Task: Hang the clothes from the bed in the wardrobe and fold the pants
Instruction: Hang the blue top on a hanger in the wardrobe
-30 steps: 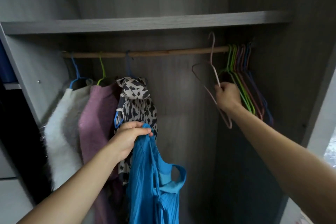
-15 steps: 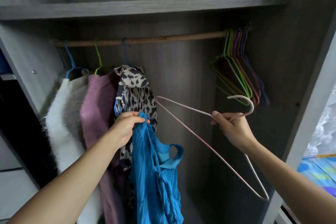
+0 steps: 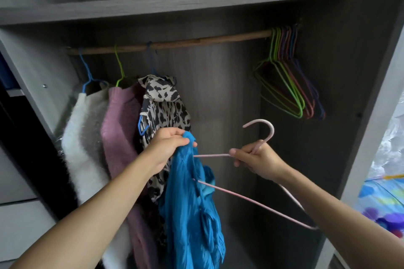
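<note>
Our left hand [image 3: 166, 148] grips the top of the blue pleated garment [image 3: 192, 214] at centre frame, in front of the leopard-print top [image 3: 164, 105] hanging on the wooden rail [image 3: 196, 40]. Our right hand [image 3: 260, 161] clasps the pink wire hanger [image 3: 272, 131] just below its hook; the hanger's left end meets the blue fabric. Spare hangers [image 3: 290, 94] hang at upper right.

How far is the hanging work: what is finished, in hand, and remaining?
Done: a white fuzzy top, a mauve sweater and a spotted garment hang on the rod. In hand: the left hand grips the blue garment; the right hand holds the pink hanger, one end meeting the fabric. Left: seat it, hook it on the rod. Pants are not in view.
</note>
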`<state>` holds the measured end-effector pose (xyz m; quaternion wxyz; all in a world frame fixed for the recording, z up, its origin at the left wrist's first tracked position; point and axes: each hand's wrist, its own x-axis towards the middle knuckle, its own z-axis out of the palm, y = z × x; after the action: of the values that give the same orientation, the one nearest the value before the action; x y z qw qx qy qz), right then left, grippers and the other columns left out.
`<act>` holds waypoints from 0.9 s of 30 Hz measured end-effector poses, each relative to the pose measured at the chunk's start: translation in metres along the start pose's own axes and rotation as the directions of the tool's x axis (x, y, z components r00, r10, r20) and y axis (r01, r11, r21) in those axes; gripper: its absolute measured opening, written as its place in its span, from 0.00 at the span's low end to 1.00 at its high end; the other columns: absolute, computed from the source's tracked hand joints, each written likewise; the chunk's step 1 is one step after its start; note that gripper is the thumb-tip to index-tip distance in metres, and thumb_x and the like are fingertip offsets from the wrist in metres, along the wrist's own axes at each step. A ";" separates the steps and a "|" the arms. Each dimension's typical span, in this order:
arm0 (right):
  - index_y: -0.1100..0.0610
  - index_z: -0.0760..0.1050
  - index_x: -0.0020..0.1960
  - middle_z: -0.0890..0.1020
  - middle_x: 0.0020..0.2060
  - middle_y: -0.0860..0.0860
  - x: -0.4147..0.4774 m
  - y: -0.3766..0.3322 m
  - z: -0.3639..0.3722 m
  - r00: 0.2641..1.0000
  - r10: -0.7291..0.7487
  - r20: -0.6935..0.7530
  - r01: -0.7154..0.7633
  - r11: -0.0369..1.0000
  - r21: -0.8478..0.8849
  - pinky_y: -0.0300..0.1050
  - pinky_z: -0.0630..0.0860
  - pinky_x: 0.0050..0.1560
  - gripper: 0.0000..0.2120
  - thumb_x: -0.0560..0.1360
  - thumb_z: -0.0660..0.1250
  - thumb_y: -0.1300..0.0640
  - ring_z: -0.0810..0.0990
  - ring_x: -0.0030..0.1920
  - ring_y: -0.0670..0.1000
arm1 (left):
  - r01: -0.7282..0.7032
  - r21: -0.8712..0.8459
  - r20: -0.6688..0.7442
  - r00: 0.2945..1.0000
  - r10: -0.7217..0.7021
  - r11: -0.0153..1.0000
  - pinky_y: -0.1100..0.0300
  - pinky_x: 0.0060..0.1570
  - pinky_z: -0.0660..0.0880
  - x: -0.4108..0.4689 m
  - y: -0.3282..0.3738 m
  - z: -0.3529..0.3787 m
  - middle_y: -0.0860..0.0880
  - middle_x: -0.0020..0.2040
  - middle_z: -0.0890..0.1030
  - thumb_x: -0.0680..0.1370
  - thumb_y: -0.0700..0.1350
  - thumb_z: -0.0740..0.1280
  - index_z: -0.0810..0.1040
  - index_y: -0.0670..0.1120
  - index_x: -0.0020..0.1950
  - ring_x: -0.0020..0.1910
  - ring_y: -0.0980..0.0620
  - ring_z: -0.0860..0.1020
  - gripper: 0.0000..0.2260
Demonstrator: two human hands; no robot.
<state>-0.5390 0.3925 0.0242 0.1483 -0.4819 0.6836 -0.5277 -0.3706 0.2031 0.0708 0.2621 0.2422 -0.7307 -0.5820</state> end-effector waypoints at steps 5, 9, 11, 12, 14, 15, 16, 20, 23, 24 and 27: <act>0.59 0.81 0.32 0.70 0.20 0.49 0.013 -0.007 0.033 1.000 -0.014 -0.005 0.014 0.986 0.164 0.35 0.62 0.24 0.18 0.77 0.68 0.51 0.65 0.22 0.46 | -0.245 0.476 0.161 0.968 0.190 0.844 0.63 0.43 0.75 -0.010 0.011 0.005 0.48 0.39 0.82 0.76 0.35 0.68 0.81 0.42 0.45 0.37 0.57 0.78 0.04; 0.58 0.80 0.30 0.71 0.20 0.50 0.018 -0.012 0.042 0.999 -0.042 -0.002 0.041 0.977 0.209 0.35 0.64 0.25 0.18 0.77 0.68 0.53 0.65 0.22 0.46 | -0.246 0.571 0.250 0.961 0.119 0.784 0.52 0.39 0.76 -0.018 0.010 -0.006 0.44 0.38 0.80 0.77 0.38 0.67 0.77 0.44 0.45 0.33 0.52 0.77 0.02; 0.60 0.79 0.29 0.72 0.20 0.51 0.019 -0.011 0.043 0.999 -0.042 -0.026 0.047 0.974 0.221 0.37 0.65 0.25 0.19 0.77 0.68 0.53 0.67 0.22 0.47 | -0.224 0.563 0.256 0.963 0.091 0.795 0.54 0.33 0.71 -0.023 0.006 -0.008 0.48 0.34 0.77 0.77 0.40 0.67 0.74 0.46 0.46 0.28 0.53 0.72 0.04; 0.63 0.78 0.29 0.73 0.21 0.53 0.020 -0.010 0.042 0.998 -0.048 -0.051 0.058 0.974 0.218 0.38 0.66 0.25 0.20 0.77 0.69 0.54 0.68 0.23 0.48 | -0.221 0.568 0.258 0.963 0.083 0.793 0.56 0.32 0.68 -0.025 0.003 -0.008 0.51 0.31 0.75 0.76 0.41 0.69 0.73 0.48 0.47 0.27 0.53 0.70 0.05; 0.68 0.78 0.32 0.75 0.22 0.55 0.021 -0.010 0.041 0.994 -0.060 -0.091 0.079 0.973 0.218 0.40 0.68 0.24 0.21 0.76 0.70 0.53 0.71 0.23 0.51 | -0.223 0.619 0.259 0.963 0.073 0.753 0.58 0.32 0.65 -0.027 -0.004 -0.006 0.55 0.26 0.71 0.74 0.47 0.71 0.75 0.54 0.50 0.26 0.54 0.67 0.08; 0.68 0.78 0.32 0.75 0.22 0.55 0.021 -0.011 0.041 0.993 -0.065 -0.095 0.086 0.969 0.233 0.40 0.69 0.24 0.21 0.75 0.71 0.52 0.72 0.23 0.51 | -0.235 0.651 0.252 0.964 0.086 0.722 0.58 0.33 0.64 -0.027 -0.008 -0.006 0.57 0.25 0.70 0.73 0.49 0.71 0.78 0.56 0.49 0.26 0.54 0.66 0.07; 0.65 0.78 0.31 0.76 0.22 0.55 0.020 -0.011 0.041 0.993 -0.070 -0.097 0.092 0.965 0.247 0.40 0.70 0.25 0.20 0.74 0.71 0.51 0.73 0.24 0.51 | -0.235 0.665 0.234 0.967 0.102 0.709 0.58 0.33 0.63 -0.027 -0.011 -0.006 0.57 0.24 0.70 0.73 0.50 0.71 0.80 0.56 0.47 0.26 0.55 0.66 0.04; 0.56 0.80 0.34 0.82 0.28 0.51 0.019 0.010 0.021 0.946 0.033 -0.323 0.009 0.992 0.129 0.42 0.72 0.32 0.26 0.74 0.64 0.35 0.79 0.30 0.47 | -0.161 0.561 0.108 0.987 0.121 0.812 0.57 0.34 0.60 -0.030 -0.014 -0.013 0.52 0.26 0.71 0.74 0.43 0.71 0.82 0.44 0.40 0.28 0.53 0.65 0.04; 0.56 0.80 0.43 0.84 0.41 0.55 0.008 0.056 -0.017 0.642 0.233 -0.730 -0.266 0.961 0.073 0.49 0.72 0.46 0.21 0.80 0.59 0.42 0.80 0.45 0.57 | -0.110 0.450 0.028 0.994 0.109 0.886 0.61 0.33 0.64 -0.035 -0.006 -0.022 0.51 0.27 0.75 0.76 0.37 0.69 0.81 0.42 0.40 0.29 0.55 0.69 0.05; 0.55 0.80 0.47 0.83 0.44 0.57 0.001 0.074 -0.026 0.532 0.330 -0.780 -0.325 0.930 0.172 0.50 0.72 0.49 0.17 0.81 0.59 0.46 0.79 0.48 0.59 | -0.102 0.419 0.004 0.994 0.110 0.902 0.65 0.31 0.66 -0.036 -0.002 -0.024 0.53 0.26 0.76 0.76 0.37 0.68 0.81 0.42 0.41 0.27 0.58 0.70 0.05; 0.64 0.80 0.57 0.80 0.41 0.58 -0.018 0.119 -0.017 0.539 0.609 -0.582 -0.450 0.792 0.412 0.49 0.72 0.43 0.15 0.80 0.62 0.53 0.78 0.43 0.58 | -0.098 0.318 -0.050 0.991 0.120 0.943 0.73 0.25 0.65 -0.038 0.007 -0.026 0.54 0.25 0.77 0.76 0.36 0.68 0.80 0.40 0.42 0.24 0.62 0.71 0.04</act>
<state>-0.6018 0.4145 -0.0775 0.0868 0.0002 0.7404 -0.6665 -0.3251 0.2112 0.0783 0.2771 0.2600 -0.8170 -0.4338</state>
